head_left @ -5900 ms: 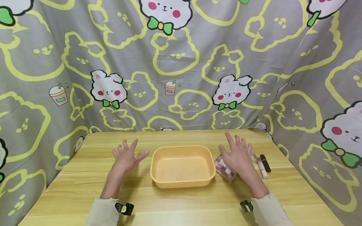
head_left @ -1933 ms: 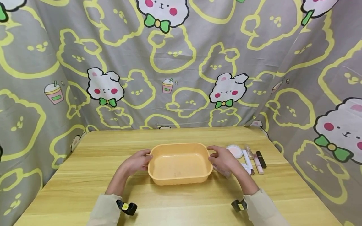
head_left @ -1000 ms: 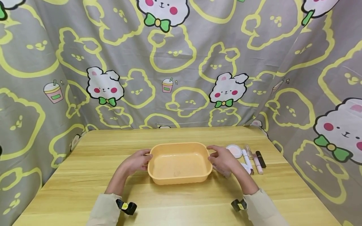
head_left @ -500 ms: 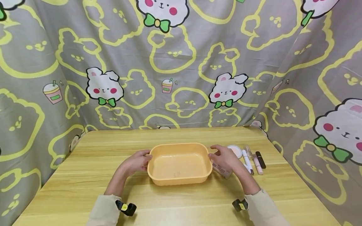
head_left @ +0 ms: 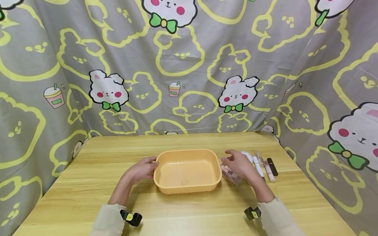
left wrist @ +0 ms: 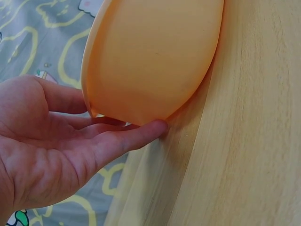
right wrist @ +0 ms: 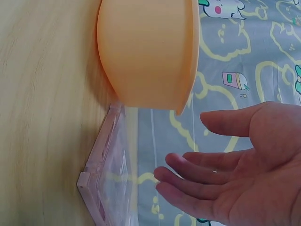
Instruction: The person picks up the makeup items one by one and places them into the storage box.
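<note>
Orange basin (head_left: 188, 189) sits on the wooden table (head_left: 183, 214); we see the left hand (head_left: 143, 169) gripping its left end, the right hand (head_left: 240, 164) loosely open, holding nothing, above the palette (head_left: 232, 176)

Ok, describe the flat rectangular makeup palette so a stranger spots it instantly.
On the light wooden table, find the shallow orange plastic tub. Beside its right end lies the makeup palette. Its grid of pinkish-brown squares sets it apart from the round white-rimmed compact and slim white, pink and black tubes farther right.
</note>
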{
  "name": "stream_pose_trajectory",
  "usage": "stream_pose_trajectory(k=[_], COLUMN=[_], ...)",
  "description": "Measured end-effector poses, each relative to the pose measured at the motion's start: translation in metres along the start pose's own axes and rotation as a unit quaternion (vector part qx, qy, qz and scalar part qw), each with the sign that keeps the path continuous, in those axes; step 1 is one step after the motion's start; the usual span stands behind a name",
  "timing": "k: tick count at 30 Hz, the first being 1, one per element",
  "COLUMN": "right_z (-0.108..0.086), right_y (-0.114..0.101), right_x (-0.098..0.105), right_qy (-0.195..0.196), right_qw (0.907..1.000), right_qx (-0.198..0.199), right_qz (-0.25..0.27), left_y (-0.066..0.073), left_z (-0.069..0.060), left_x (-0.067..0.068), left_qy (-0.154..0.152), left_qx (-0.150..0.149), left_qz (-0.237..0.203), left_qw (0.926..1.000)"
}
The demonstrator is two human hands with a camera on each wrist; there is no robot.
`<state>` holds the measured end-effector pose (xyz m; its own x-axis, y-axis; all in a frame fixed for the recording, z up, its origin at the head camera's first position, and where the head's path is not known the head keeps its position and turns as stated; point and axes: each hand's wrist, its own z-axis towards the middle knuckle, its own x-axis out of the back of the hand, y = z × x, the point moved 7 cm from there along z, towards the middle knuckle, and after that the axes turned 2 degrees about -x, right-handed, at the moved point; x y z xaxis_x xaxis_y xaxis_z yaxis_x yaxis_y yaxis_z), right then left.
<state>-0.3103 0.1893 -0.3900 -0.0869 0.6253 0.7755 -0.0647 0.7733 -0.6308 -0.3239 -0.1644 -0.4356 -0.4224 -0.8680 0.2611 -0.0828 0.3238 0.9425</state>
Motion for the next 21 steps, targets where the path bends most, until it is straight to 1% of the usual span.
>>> stream_pose_trajectory(k=[6, 14, 21], right_z=[0.001, 0.005, 0.007], right_y=[0.005, 0.015, 0.023], right_x=[0.002, -0.001, -0.004], right_qy=[0.002, -0.024, -0.03], right_qw=[0.9998, 0.9989, 0.9977], right_qx=[-0.012, -0.036, -0.054], right_qz=[-0.016, -0.019, -0.028], left_y=[0.002, 0.003, 0.001], left_z=[0.001, 0.002, 0.001], left_x=[0.0, 0.0, 0.0], left_qy=[-0.009, -0.013, -0.013], left_qx=[-0.007, -0.013, -0.011], left_qz=[-0.002, -0.003, -0.003], left_qw=[0.9999, 0.9998, 0.9998])
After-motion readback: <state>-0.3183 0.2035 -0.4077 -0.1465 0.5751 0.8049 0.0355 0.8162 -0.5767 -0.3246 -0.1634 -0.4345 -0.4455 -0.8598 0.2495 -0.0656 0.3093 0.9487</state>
